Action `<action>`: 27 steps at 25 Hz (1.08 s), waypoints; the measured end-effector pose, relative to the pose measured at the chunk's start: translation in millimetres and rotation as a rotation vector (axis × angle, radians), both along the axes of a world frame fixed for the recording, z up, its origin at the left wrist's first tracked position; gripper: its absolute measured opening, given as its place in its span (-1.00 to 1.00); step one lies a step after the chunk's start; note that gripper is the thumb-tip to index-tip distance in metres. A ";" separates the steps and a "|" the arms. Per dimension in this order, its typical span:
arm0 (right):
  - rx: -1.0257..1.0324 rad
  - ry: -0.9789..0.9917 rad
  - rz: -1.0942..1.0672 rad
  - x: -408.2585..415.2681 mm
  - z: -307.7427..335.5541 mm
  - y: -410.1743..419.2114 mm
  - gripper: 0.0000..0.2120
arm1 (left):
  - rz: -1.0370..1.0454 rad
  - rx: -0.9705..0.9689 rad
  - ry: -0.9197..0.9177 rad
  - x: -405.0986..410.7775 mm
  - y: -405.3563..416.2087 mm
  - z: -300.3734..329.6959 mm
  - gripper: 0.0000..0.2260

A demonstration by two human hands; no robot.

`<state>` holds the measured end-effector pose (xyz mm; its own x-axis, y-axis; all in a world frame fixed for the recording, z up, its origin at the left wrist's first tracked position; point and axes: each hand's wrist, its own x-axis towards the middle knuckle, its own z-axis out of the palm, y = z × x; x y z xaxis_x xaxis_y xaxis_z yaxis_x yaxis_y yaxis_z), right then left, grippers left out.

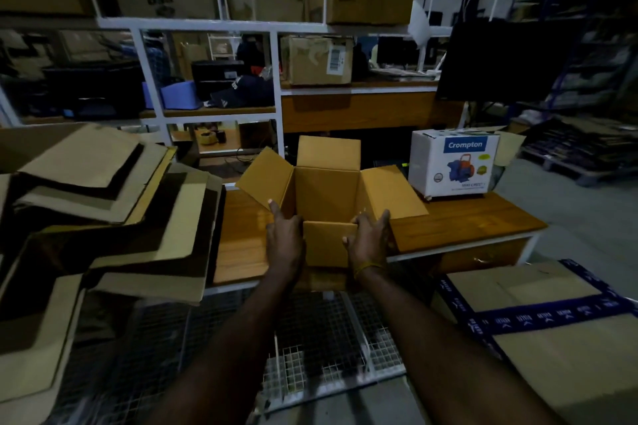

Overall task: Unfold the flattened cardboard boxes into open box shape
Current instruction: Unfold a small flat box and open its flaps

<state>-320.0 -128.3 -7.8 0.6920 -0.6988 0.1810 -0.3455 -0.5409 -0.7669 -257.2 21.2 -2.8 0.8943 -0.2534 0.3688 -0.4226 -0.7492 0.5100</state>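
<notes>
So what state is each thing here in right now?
Box: unfolded, top flaps open, held at its near corners.
Left hand: grips the box.
Right hand: grips the box.
Flat cardboard stack: still folded flat.
Crompton carton: closed, upright.

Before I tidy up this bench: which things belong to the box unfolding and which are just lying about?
In use:
open cardboard box, held by left hand and right hand
flattened cardboard stack

Lying about:
Crompton carton
taped flat cardboard
</notes>
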 end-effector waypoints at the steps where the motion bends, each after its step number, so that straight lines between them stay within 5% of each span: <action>1: -0.015 -0.009 0.000 -9.1 5.5 11.4 -0.49 | -0.001 -0.034 -0.002 -9.1 10.6 7.0 -0.90; 6: -0.232 -0.053 -0.031 -46.8 58.1 63.0 -0.69 | -0.008 -0.066 -0.169 -49.6 59.6 57.3 -0.65; 18: -0.382 -0.364 -0.022 -57.6 191.6 210.4 -0.65 | 0.109 -0.176 -0.441 -74.8 203.2 188.5 -0.70; 27: -0.384 -0.578 0.124 -4.0 243.2 405.4 -0.65 | 0.220 -0.192 -0.589 -28.4 408.2 233.6 -0.60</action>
